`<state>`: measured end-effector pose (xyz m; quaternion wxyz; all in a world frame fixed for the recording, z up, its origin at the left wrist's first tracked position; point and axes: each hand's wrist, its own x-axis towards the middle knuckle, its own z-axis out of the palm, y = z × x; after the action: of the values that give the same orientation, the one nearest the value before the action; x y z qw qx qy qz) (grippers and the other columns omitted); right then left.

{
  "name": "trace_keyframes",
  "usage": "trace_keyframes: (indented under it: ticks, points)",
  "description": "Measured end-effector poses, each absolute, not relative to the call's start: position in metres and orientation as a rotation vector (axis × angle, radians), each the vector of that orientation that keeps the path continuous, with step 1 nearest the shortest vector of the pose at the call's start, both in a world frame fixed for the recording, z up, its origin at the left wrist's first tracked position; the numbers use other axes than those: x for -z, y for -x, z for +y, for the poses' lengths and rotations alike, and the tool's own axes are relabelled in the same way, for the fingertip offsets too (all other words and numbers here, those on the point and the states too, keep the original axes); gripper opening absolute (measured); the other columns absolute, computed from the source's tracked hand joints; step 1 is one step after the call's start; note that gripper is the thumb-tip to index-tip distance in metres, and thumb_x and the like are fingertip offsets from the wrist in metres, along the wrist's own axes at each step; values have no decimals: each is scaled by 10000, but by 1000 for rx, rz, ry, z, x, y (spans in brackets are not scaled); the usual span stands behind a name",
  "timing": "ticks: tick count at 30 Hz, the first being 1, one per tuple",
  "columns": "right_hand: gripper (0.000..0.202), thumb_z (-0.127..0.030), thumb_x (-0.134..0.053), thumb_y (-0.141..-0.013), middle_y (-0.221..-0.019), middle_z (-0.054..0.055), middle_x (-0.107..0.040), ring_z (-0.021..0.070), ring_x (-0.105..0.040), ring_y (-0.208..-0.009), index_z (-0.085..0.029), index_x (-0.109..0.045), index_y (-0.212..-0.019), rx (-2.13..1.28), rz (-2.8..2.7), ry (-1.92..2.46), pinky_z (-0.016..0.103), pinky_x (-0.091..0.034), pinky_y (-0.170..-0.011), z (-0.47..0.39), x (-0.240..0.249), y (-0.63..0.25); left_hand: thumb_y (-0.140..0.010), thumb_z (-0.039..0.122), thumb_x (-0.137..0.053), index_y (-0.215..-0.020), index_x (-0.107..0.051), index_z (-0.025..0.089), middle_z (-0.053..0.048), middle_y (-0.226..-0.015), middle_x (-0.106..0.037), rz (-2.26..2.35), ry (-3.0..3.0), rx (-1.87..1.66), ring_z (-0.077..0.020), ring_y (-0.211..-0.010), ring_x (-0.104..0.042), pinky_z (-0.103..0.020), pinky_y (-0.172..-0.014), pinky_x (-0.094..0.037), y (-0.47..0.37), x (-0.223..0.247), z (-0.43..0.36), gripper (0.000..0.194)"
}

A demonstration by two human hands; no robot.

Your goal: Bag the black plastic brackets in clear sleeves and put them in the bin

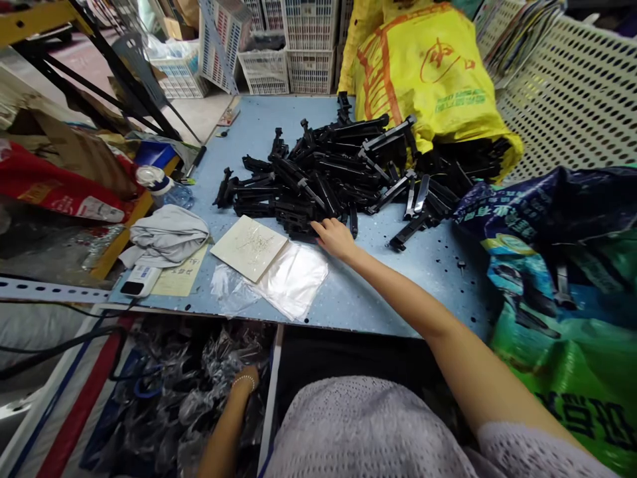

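My right hand [337, 238] is at the near edge of a heap of long black plastic parts [328, 166] on the blue table. Its fingers are bent and closed on one black plastic part [297, 216] at the front of the heap. Low on the left, my left hand [249, 373], with a beaded bracelet at the wrist, reaches into a bin of clear plastic-wrapped pieces [194, 392]. Its fingers are hidden there. Between the hands lie a pale square tile [250, 247] with small bits on top and clear plastic bags [298, 279].
A yellow sack [428, 73] spills more black parts at the back right. Blue-green bags [562, 318] stand along the right edge. Left of the tile are a grey cloth [169, 234], a white device [142, 280] and a bottle [164, 189]. White crates [308, 70] stand behind the table.
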<state>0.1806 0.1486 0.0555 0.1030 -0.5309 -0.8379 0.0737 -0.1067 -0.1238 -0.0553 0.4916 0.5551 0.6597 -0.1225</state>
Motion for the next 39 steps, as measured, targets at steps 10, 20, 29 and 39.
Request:
trace_keyframes:
  ticks: [10, 20, 29, 39]
  points:
    - [331, -500, -653, -774, -773, 26, -652, 163, -594, -677, -176, -634, -837, -1850, -829, 1173, 276, -473, -616, 27, -34, -231, -909, 569, -512, -1426, -385, 269, -118, -1288, -592, 1008, -987, -1056, -188, -1081, -622, -348, -942, -487, -33, -36, -11, 610]
    - [385, -545, -483, -918, -693, -14, -494, 120, -447, -630, -209, -495, -730, -1296, -1298, 1336, 237, -367, -569, 32, -74, -273, -941, 451, -521, -1555, -137, 310, -104, -1593, -282, 971, -1390, -970, -262, -1340, -459, -435, -1124, -374, -109, -50, 7, 738]
    - [378, -488, -509, -935, -603, -48, -397, 91, -340, -522, -199, -461, -697, -1348, -1292, 1201, 235, -284, -493, 41, -110, -281, -822, 469, -691, -1345, -552, 258, -130, -1326, -473, 1231, -1876, -1071, -294, -1308, -419, -495, -1114, -342, -85, -43, 6, 581]
    - [399, -503, -391, -992, -751, 46, -591, 185, -514, -712, -219, -567, -772, -824, -2313, 931, 319, -422, -690, -15, -101, -251, -864, 432, -598, -1431, -434, 205, -36, -825, -681, 707, -637, -761, -158, -723, -652, -288, -723, -515, -88, -74, 33, 632]
